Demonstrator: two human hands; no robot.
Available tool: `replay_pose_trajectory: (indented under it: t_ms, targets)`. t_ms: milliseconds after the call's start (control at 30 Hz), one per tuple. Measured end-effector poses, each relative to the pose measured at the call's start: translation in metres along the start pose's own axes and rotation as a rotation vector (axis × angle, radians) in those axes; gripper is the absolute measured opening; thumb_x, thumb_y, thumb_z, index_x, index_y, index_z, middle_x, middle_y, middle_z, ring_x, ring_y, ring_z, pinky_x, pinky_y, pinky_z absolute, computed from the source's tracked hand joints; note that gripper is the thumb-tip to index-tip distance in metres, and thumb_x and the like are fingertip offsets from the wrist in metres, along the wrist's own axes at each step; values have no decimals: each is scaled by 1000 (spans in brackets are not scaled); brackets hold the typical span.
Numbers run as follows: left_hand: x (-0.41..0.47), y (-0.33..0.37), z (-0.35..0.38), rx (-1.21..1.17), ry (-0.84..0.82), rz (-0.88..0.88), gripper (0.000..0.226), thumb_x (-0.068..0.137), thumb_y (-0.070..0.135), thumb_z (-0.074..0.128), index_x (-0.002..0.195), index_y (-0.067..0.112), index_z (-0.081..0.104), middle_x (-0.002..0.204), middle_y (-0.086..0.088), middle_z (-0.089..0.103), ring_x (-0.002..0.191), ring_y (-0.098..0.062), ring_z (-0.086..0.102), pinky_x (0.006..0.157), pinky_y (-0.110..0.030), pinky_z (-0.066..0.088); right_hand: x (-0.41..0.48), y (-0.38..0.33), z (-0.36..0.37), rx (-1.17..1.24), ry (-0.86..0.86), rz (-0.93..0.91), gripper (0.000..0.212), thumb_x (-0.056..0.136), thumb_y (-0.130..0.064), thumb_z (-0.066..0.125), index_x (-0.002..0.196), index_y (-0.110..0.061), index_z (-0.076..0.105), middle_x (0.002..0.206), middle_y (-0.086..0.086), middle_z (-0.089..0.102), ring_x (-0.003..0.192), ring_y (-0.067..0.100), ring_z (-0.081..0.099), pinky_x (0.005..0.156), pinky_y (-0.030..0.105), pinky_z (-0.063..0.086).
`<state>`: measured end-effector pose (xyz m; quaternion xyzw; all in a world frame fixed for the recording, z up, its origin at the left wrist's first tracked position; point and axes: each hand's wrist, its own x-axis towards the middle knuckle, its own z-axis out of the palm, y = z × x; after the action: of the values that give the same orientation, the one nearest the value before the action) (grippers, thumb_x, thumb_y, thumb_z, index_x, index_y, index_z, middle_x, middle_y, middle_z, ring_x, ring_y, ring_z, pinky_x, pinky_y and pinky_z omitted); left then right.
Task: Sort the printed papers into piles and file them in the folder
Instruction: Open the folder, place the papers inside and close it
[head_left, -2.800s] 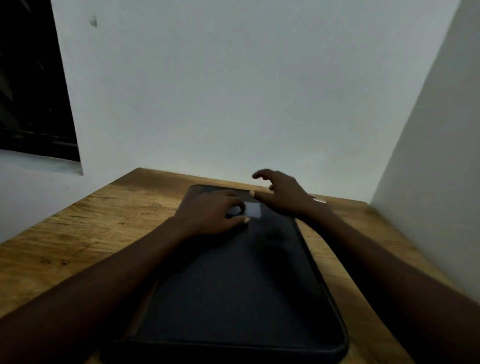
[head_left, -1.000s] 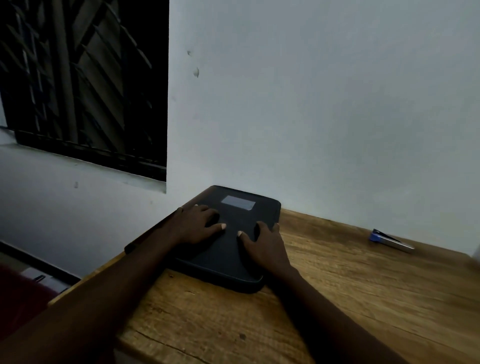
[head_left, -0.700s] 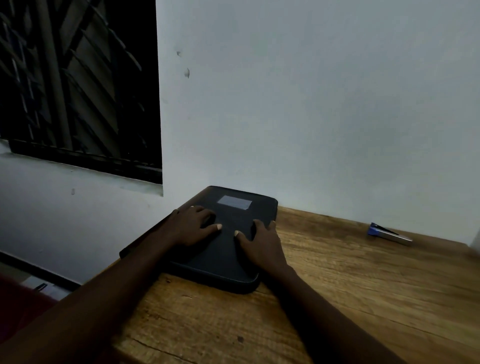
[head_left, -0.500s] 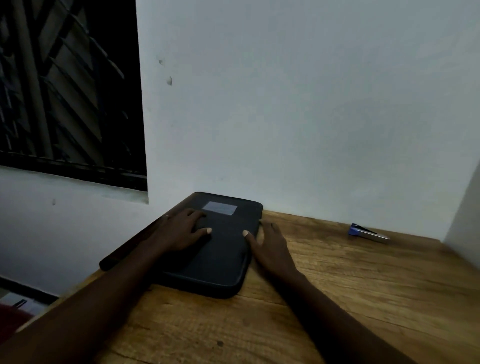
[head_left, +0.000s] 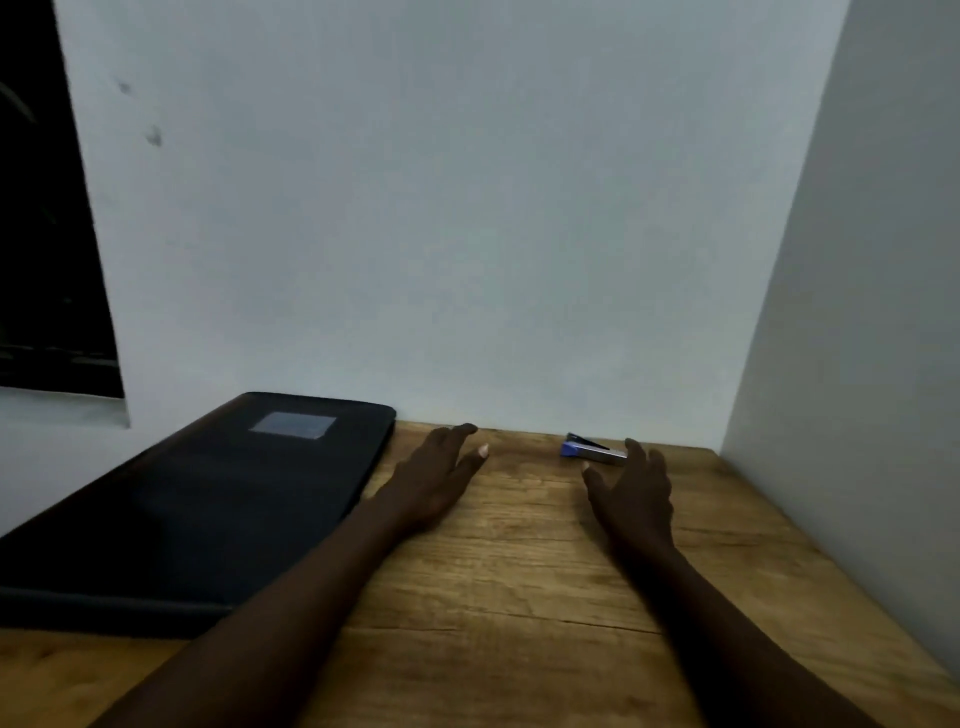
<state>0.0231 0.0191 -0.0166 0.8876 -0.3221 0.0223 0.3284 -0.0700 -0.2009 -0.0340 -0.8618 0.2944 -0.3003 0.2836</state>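
folder: black zip-type case (head_left: 208, 499), lies flat on L part of table, shut, far end at back wall; near L corner runs past the frame edge
folder label: pale grey rectangular patch (head_left: 293, 426) on top face, near far end
table: wood, grain visible (head_left: 519, 582), set in a corner w/ walls behind and on R
left hand: (head_left: 436, 478) fingers straight and spread, palm down, holds nothing; over bare wood just R of folder's R edge, not on folder; touching the wood or hovering, can't tell
right hand: (head_left: 634, 488) fingers loose and extended, thumb out to the L, nothing held; over the wood near back wall, well apart from folder
stapler: small, blue + silver (head_left: 592, 451), lies on table close to back wall; R hand's fingertips overlap its R end in view, contact can't tell
hands vs each other: apart, bare wood between
forearms: both reach in from bottom of frame, bare
window: dark opening (head_left: 47, 234) in wall, upper L, above folder side
lighting: dim, details on folder soft
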Motion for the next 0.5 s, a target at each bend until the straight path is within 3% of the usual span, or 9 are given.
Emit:
replay_pose_trajectory:
  t_ms: [100,233,367,500]
  targets:
    - [13,10,27,1,2,6,58,99,58,28,150,32,27,158,-2,28,142,-22,32,115,-53,25,12,8,-3,37,3,38,82,88,-44,64,151,-10,23,152,16,24,136,33,34,108,43,36]
    - [21,15,39,-4,19,85,55,100,54,31,149,29,31,154,-3,33,140,-21,35,115,-44,29,25,12,3,61,-41,34,89,85,-50,66,151,-10,22,151,14,24,136,31,35,107,39,36]
    - [21,11,41,-39,56,84,54,100,54,32,148,28,35,152,-3,36,138,-19,37,112,-34,30,40,12,9,60,-86,15,87,84,-52,65,150,-11,25,153,13,25,137,30,36,106,38,36]
    - [19,14,42,2,49,102,52,101,52,32,147,28,36,151,-3,37,136,-20,39,109,-33,31,52,11,17,-15,-134,4,82,85,-53,61,148,-11,30,154,16,28,138,33,36,109,41,35]
